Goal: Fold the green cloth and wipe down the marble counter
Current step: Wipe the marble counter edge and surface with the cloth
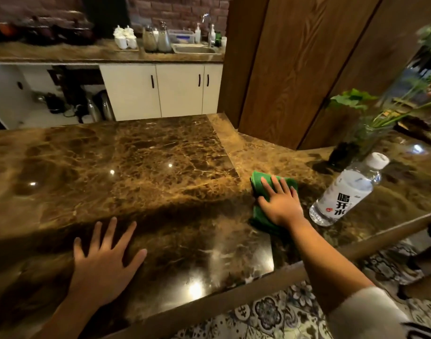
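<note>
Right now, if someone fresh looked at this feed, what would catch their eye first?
Probably the folded green cloth, bright against the dark marble counter, pressed flat under the right hand toward the counter's right side. Next, the clear water bottle with a white cap just right of the cloth, apart from it. The left hand lies spread on the bare marble near the front edge.

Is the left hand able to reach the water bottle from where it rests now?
Probably not without shifting. The left hand lies flat on the marble counter, far from the water bottle, and the right hand, pressing on the green cloth, lies between them with its forearm across the path.
</note>
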Available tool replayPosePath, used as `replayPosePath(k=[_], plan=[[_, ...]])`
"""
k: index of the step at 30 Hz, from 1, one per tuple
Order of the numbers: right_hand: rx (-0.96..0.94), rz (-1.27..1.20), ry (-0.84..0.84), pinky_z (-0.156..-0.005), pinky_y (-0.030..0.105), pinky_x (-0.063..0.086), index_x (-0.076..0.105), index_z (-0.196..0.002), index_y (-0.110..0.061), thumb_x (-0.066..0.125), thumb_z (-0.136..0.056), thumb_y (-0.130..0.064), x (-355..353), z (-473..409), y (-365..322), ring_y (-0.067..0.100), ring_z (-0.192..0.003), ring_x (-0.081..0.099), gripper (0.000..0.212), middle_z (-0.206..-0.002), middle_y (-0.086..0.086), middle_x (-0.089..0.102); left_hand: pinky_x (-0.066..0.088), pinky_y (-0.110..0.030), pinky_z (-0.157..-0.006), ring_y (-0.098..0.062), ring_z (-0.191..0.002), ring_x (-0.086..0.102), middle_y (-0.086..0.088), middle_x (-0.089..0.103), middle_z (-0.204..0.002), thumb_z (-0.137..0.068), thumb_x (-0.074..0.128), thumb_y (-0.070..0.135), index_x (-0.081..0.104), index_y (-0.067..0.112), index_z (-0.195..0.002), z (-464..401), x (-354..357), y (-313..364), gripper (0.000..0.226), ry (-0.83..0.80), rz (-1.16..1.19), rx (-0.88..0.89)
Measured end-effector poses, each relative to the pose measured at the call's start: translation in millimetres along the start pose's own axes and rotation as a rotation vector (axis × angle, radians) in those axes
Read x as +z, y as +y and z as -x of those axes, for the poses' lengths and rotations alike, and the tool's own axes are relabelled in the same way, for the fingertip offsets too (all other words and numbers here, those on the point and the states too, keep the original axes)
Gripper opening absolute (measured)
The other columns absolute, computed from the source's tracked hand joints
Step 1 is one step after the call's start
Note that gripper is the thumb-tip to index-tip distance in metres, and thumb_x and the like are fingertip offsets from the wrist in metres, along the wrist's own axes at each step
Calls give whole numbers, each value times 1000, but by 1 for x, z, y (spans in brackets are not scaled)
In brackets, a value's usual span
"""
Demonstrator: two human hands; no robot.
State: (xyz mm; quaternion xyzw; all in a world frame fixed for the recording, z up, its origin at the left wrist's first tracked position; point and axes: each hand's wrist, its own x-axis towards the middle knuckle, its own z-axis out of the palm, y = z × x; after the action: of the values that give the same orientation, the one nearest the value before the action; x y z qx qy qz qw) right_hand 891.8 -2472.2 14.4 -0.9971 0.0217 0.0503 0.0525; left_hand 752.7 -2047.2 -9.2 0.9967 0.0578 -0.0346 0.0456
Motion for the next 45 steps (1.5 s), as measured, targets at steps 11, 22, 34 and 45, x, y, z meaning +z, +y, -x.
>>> replayPosePath(k=[11,22,34,45], plan=[[-573,-9,-70,-117,48,-8,9,-156,-31,31,-91,-59,24,38,-138,29,-149,-8,74,-164,5,-3,-1,-60,-116,-23,-149,-4,0,5,-164,-77,10,87,18,48,-149,3,-16,14,83,-42,68,-62],[-489,52,-21,-118,40,-8,-1,-154,-41,29,-91,-61,10,-9,-49,16,-149,-12,71,-163,-5,-8,-8,-54,-118,-22,-147,-19,-1,-16,-163,-80,1,81,-10,42,-150,-35,-24,106,81,-74,28,-138],[-212,61,-32,-119,49,-1,6,-156,-32,23,-95,-57,-10,-183,-60,29,-149,-3,68,-165,5,0,-15,-52,-116,-20,-142,-31,5,-26,-159,-71,-7,83,-26,50,-140,-46,-9,99,79,-59,24,-122],[-749,5,-37,-118,39,-11,16,-154,-37,28,-85,-60,24,5,-111,21,-150,-6,74,-164,-2,5,-8,-51,-118,-19,-147,-18,2,-13,-163,-68,-7,81,-12,46,-147,-40,-17,106,87,-30,10,-146]])
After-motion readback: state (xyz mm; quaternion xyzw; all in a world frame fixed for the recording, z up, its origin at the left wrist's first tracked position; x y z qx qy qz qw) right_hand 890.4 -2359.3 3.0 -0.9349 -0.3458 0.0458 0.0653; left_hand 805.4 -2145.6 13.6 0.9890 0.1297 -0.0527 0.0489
